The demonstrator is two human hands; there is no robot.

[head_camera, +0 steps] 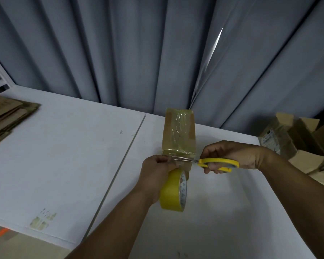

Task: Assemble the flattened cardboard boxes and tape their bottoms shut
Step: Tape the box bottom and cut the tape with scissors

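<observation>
Centre-bottom, left hand grips yellow tape roll; right hand clamps yellow-handled scissors at brown cardboard box; closing blades may nick left hand.

The left hand hides tips of the scissors; flattened boxes run off-frame.

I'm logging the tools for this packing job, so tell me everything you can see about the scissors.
The scissors have yellow, plastic-looking handles and slim metal blades. The right hand grips them through the handle loops. They are held roughly level above the white table, blades pointing toward the left hand, and lie across the stretch of tape between the yellow tape roll and the taped cardboard box. The blades look nearly closed.
</observation>
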